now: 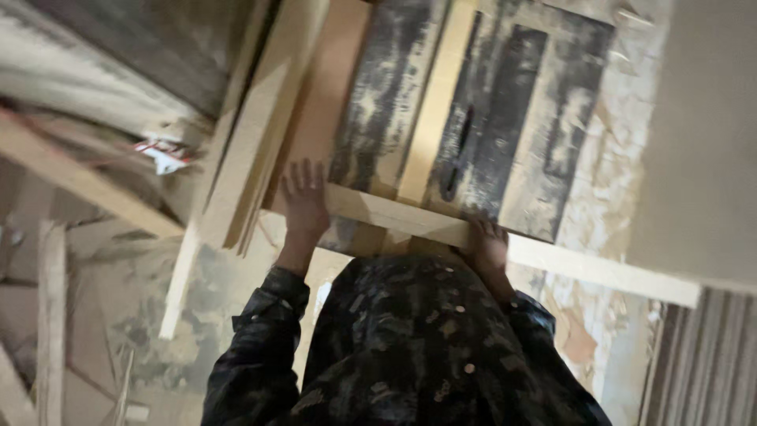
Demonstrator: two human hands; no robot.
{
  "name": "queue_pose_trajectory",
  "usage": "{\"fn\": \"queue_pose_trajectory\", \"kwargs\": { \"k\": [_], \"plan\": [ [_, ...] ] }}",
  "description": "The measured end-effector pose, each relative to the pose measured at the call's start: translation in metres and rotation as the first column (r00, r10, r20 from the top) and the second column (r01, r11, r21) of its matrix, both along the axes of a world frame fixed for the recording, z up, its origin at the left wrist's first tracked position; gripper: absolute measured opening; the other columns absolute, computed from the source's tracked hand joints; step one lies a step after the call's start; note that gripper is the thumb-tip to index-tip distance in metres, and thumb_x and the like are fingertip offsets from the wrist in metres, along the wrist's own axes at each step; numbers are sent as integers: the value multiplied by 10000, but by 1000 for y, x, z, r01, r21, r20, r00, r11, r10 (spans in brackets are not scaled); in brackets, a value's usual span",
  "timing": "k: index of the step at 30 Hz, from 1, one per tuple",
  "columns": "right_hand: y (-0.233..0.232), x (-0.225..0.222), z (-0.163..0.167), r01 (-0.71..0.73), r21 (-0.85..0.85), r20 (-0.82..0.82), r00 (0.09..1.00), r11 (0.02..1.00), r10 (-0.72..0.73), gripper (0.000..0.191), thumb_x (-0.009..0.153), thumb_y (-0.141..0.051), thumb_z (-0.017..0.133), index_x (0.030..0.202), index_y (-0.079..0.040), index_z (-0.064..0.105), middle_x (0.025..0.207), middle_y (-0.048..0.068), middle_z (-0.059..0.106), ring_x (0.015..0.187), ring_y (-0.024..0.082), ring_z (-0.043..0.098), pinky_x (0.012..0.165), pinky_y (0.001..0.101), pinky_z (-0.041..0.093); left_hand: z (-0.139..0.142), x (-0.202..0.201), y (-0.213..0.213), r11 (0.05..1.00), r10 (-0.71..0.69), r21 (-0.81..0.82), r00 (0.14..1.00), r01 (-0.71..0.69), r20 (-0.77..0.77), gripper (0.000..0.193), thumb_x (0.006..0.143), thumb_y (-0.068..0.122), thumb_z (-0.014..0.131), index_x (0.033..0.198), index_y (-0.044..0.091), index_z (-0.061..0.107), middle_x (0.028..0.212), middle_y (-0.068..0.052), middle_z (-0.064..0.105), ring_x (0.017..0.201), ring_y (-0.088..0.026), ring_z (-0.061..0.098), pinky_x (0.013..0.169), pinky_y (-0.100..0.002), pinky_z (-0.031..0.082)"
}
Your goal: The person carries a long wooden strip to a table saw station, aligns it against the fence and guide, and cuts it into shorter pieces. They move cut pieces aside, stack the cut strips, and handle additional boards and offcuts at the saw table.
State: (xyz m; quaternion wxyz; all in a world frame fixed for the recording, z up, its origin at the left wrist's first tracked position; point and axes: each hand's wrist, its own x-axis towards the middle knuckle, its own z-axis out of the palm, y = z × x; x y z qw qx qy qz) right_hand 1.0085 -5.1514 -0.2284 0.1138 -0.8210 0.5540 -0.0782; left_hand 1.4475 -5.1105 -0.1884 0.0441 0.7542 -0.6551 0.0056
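Resting crosswise — pale wooden strip (441, 227) (dusty)

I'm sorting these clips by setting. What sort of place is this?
Probably a woodworking shop. Both hands, left hand and right hand, hold a long wooden strip on a dusty saw table, with boards stacked beside it.

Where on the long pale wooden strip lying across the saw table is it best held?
Probably along its near edge, from the person's side, as the left hand and right hand do. The wooden strip lies flat across the saw table, its long right end overhanging, so two spaced hands steady it.
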Motion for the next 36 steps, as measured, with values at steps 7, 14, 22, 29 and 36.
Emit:
{"fn": "queue_pose_trajectory", "kwargs": {
  "k": [7, 14, 22, 29, 36],
  "plan": [
    [0, 1, 14, 16, 55, -73, 997, 998, -12, 1001, 629, -602, 855, 1466, -165, 523, 1428, 135, 578, 1316, 390, 508, 1112, 564, 361, -11, -117, -46, 740, -514, 218, 744, 636, -426, 848, 705, 324, 842, 1448, 113, 492, 1497, -195, 462, 1342, -425, 432, 1118, -565, 352],
    [-17, 30, 24, -9, 144, -184, 982, 990, 36, 992, 686, -676, 839, 1431, -112, 506, 1471, 186, 512, 1408, 442, 407, 1099, 608, 351, 11, -76, -67, 716, -573, 122, 679, 687, -459, 814, 712, 418, 844, 1397, 100, 539, 1410, -175, 556, 1256, -400, 565, 1035, -509, 460],
    [-77, -29, 10, -5, 21, -166, 986, 1000, 9, 913, 755, -637, 755, 1526, -224, 492, 1466, 137, 526, 1424, 388, 435, 1203, 564, 313, 46, 16, -118, 746, -498, 291, 792, 599, -354, 926, 685, 490, 818, 1470, 126, 487, 1445, -169, 560, 1198, -405, 601, 1015, -494, 492],
    [-105, -43, -10, 19, -35, -62, 998, 999, -21, 896, 792, -643, 739, 1545, -206, 525, 1465, 162, 539, 1405, 449, 414, 1207, 584, 267, 40, 11, -167, 743, -578, 172, 750, 646, -321, 921, 692, 435, 838, 1502, 179, 482, 1400, -153, 605, 1240, -389, 595, 1049, -483, 487],
    [-120, -50, -18, 56, -50, -88, 994, 997, -60, 870, 794, -690, 710, 1508, -220, 552, 1500, 162, 536, 1439, 410, 416, 1239, 571, 229, 25, 10, -200, 715, -547, 340, 792, 610, -271, 895, 725, 431, 830, 1511, 178, 484, 1514, -141, 507, 1289, -399, 517, 1083, -508, 408]
  ]
}}
